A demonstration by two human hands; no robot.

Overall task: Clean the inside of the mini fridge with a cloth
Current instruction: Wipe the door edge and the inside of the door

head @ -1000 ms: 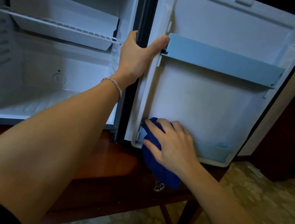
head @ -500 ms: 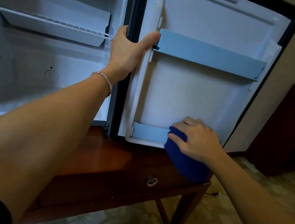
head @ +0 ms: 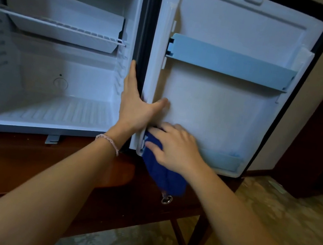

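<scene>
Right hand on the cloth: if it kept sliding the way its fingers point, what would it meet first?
The right hand points left with the blue cloth; it would probably first meet the door's hinge-side rim, where the left hand rests.

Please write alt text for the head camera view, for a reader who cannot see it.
A person's right hand presses a blue cloth against the lower inner corner of an open mini fridge door, while the left hand steadies the door's hinge edge. The fridge interior shows only a wire shelf.
</scene>
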